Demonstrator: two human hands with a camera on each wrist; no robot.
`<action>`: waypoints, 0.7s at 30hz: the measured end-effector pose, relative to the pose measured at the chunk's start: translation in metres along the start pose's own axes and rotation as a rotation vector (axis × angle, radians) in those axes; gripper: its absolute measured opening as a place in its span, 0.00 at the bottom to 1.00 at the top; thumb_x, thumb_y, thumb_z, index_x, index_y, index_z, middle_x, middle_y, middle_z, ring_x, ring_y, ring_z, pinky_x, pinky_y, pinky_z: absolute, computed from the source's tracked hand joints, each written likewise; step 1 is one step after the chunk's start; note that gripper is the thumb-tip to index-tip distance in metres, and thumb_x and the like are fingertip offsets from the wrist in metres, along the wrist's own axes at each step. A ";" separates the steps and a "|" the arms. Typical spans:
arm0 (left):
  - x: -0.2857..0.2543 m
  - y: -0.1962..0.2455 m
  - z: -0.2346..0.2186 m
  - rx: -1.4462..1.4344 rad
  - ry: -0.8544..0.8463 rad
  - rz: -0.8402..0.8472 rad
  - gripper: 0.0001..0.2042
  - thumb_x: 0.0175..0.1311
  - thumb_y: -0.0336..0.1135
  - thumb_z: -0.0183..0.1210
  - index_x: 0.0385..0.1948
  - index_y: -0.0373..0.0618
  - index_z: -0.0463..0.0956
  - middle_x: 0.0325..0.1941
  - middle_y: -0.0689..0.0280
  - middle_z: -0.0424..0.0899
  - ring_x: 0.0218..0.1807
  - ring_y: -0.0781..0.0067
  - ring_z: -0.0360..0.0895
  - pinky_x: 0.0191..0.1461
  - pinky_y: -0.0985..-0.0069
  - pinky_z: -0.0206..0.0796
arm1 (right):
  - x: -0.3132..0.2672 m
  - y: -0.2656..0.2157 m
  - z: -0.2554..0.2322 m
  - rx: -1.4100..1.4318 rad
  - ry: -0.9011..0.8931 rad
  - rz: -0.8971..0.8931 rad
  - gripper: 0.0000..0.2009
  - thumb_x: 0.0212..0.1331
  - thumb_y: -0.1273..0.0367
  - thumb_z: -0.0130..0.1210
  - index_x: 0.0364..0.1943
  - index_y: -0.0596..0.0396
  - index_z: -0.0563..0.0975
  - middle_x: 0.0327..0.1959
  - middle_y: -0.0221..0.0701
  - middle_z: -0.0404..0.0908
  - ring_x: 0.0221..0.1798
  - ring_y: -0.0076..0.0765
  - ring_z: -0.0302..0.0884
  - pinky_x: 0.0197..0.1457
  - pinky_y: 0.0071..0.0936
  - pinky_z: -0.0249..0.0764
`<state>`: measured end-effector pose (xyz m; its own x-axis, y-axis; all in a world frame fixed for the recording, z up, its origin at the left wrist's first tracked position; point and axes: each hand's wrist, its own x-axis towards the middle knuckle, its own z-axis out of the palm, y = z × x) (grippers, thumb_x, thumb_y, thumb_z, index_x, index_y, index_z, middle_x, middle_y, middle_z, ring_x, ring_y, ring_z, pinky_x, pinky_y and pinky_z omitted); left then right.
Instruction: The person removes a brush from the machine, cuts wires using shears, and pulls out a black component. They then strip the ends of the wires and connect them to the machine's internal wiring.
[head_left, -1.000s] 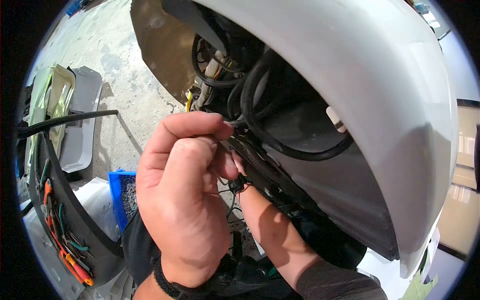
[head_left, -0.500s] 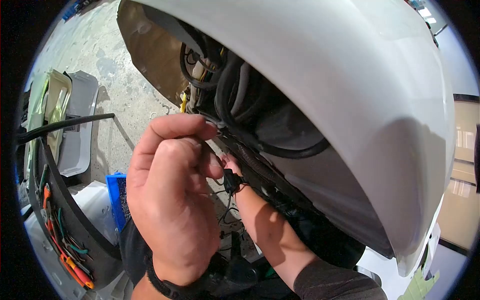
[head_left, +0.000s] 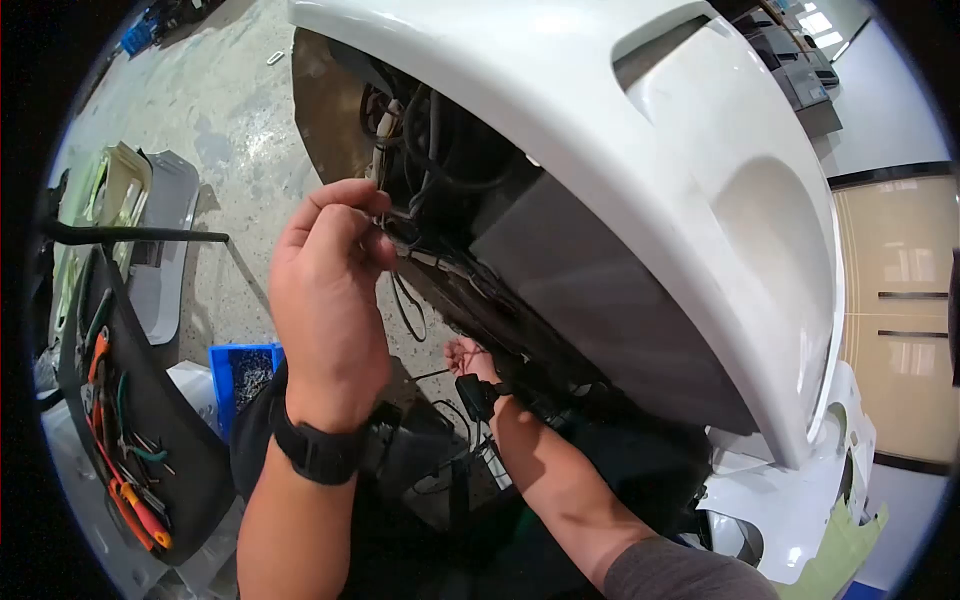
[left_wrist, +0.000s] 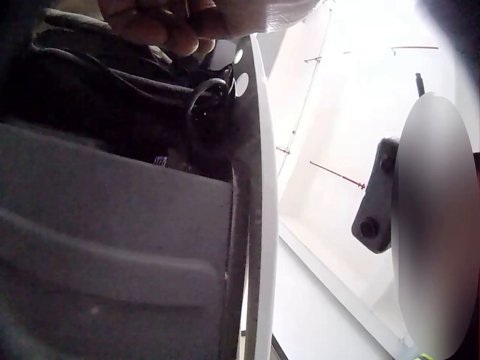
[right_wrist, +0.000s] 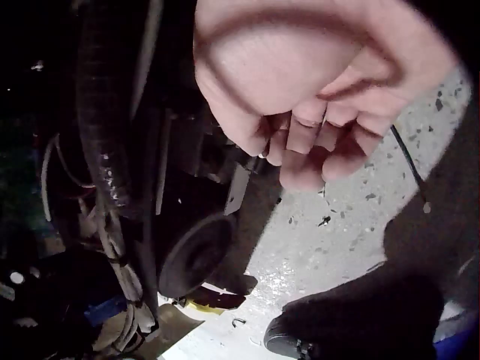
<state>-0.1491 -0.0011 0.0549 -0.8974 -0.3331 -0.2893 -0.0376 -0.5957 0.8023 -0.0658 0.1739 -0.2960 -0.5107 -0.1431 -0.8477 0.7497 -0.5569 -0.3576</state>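
And there was the left hand point(head_left: 330, 285), up at the far left edge of the white panel point(head_left: 560, 110) — thumb and fingers drawn together, apparently on a thin black loop point(head_left: 423, 322) that hung just below the fingertips. Held that high, it sat right beside the dark cables point(head_left: 432, 140), probably so the loop could be worked in at their level. Down below and nearer the floor point(head_left: 240, 120) was the right hand point(head_left: 470, 358), palm up, fingers curled in and clamped, it seemed, on a thin dark strip point(right_wrist: 409, 163) that stuck out to one side. That low reach likely let it come at the panel's underside from beneath. Off to the near left, tools point(head_left: 135, 510) lay on a black slab point(head_left: 195, 475), presumably parked there for an easy grab, with a blue box point(head_left: 245, 351) just beside.

Now the hard part to call: the loop's upper end vanished behind the left fingers, and the strip's grip was lost inside the right palm. The left wrist view cut that hand off at the top — no pinch to be seen — and deep shadow swallowed most cable ends.
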 end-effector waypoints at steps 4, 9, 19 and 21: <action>-0.002 0.003 -0.004 0.025 -0.003 0.041 0.09 0.55 0.26 0.46 0.35 0.37 0.72 0.34 0.66 0.73 0.29 0.80 0.64 0.36 0.83 0.60 | -0.032 0.010 -0.006 0.016 0.037 -0.029 0.11 0.60 0.65 0.43 0.31 0.59 0.73 0.24 0.29 0.75 0.23 0.25 0.68 0.25 0.23 0.64; -0.006 -0.005 0.001 0.060 -0.024 0.072 0.09 0.55 0.27 0.46 0.35 0.38 0.73 0.33 0.66 0.74 0.28 0.80 0.66 0.34 0.83 0.60 | -0.082 0.017 -0.017 -0.060 0.016 -0.101 0.10 0.59 0.66 0.45 0.32 0.60 0.71 0.28 0.32 0.76 0.25 0.25 0.70 0.25 0.20 0.66; -0.053 -0.062 0.012 0.530 -0.273 0.114 0.08 0.56 0.26 0.46 0.32 0.38 0.74 0.31 0.67 0.75 0.28 0.82 0.68 0.33 0.83 0.62 | -0.160 -0.006 -0.025 -0.148 0.014 -0.183 0.09 0.57 0.67 0.45 0.33 0.60 0.70 0.27 0.32 0.75 0.26 0.24 0.71 0.28 0.19 0.67; -0.058 -0.071 0.010 0.590 -0.326 0.159 0.08 0.55 0.25 0.45 0.32 0.37 0.74 0.29 0.68 0.75 0.29 0.83 0.69 0.34 0.83 0.63 | -0.164 -0.011 -0.035 -0.213 -0.148 -0.180 0.03 0.57 0.70 0.46 0.31 0.55 0.69 0.27 0.30 0.70 0.28 0.25 0.71 0.29 0.21 0.67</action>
<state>-0.0982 0.0676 0.0200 -0.9947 -0.0915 -0.0467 -0.0441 -0.0302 0.9986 0.0245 0.2319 -0.1666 -0.6873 -0.1837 -0.7028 0.7049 -0.4023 -0.5842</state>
